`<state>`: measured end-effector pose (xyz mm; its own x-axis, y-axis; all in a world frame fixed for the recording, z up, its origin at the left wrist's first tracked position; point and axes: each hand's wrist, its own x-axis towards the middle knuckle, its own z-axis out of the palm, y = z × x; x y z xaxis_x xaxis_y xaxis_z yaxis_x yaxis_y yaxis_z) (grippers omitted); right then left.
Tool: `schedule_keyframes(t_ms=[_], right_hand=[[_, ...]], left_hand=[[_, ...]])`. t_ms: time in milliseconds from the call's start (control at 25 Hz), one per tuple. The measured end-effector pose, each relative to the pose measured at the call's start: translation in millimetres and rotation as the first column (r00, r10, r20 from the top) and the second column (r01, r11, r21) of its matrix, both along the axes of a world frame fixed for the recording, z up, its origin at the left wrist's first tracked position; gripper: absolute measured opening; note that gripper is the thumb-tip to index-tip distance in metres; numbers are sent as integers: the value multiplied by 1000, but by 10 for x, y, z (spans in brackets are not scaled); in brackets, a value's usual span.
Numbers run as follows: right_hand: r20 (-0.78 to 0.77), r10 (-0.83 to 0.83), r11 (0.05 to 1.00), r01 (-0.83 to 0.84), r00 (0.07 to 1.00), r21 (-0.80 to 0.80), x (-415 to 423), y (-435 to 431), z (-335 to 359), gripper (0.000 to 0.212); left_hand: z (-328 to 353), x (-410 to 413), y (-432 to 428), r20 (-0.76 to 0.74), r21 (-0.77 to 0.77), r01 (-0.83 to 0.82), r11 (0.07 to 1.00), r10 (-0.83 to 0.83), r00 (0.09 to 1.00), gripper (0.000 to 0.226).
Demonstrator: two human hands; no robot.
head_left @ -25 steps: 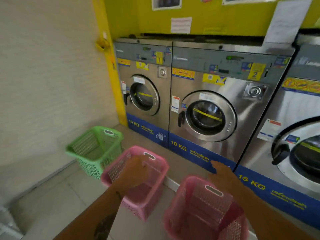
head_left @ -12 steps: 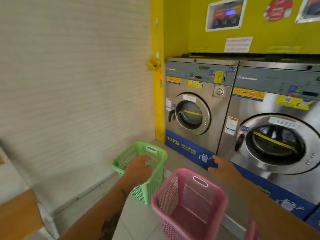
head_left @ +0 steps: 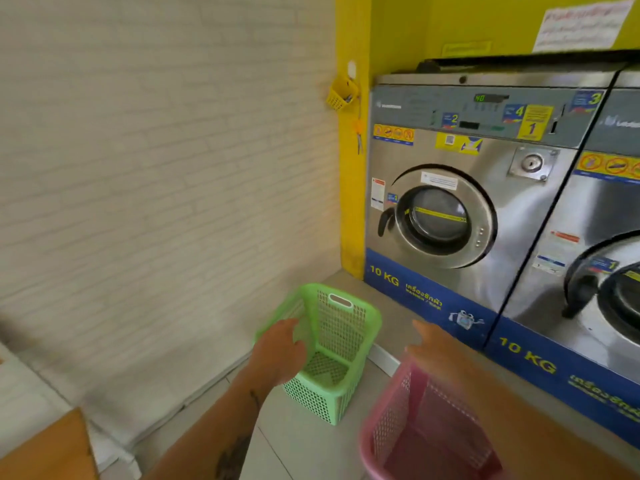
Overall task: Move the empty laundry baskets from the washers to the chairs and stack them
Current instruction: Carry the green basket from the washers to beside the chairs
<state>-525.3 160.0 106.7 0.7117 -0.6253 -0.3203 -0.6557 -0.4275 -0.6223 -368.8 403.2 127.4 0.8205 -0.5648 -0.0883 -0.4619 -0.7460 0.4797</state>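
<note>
An empty green laundry basket (head_left: 337, 344) stands on the tiled floor in front of the leftmost washer (head_left: 460, 202). My left hand (head_left: 280, 351) hovers at its near left rim, fingers apart, holding nothing. An empty pink laundry basket (head_left: 426, 431) stands to the right, partly cut off by the bottom edge. My right hand (head_left: 436, 351) reaches out above the pink basket's far rim, fingers spread, blurred, gripping nothing.
A second washer (head_left: 595, 278) stands at the right. A pale brick wall (head_left: 156, 185) runs along the left, with a yellow pillar (head_left: 351, 174) in the corner. A wooden surface (head_left: 45, 452) shows at the bottom left.
The view has swung left and closer to the green basket. A second pink basket has left the frame. Both hands have moved toward the green basket, the left one now at its rim.
</note>
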Motion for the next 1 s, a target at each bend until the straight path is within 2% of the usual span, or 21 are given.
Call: schedule_keyframes(t_ms=[200,400,560,720,800,920,1000], right_hand=[[-81,28,999,-25,996,40,1030,-178,-431,61],[-203,-5,999,15,979,47,1811,-358,-905,50],[-264,-39,994,63,964,87,2462,-589,-1684,53],[-357,-197,976,218,913,20,2956,-745,-2571,52],[-335,-286,955,296,898,-21,3120,-772,-2948,58],[-345,-380,921,386,859,-54,3302,-739,-3441,83],[-361,-402,913,397,841,-93,3384,-712,-3664,92]], left_hand=[[-473,963,-287,-76,147,0,989,12,997,61],[-996,1867,-573,-130,212,-2,977,30,991,67],[-1841,2826,-911,-110,274,44,961,-14,994,70],[-2817,3711,-1200,-91,338,108,935,-82,992,82],[-3235,4049,-1266,-76,364,149,920,-130,989,90],[-3773,4428,-1287,-80,367,211,906,-195,978,95],[-4049,4596,-1258,-120,334,255,907,-227,966,96]])
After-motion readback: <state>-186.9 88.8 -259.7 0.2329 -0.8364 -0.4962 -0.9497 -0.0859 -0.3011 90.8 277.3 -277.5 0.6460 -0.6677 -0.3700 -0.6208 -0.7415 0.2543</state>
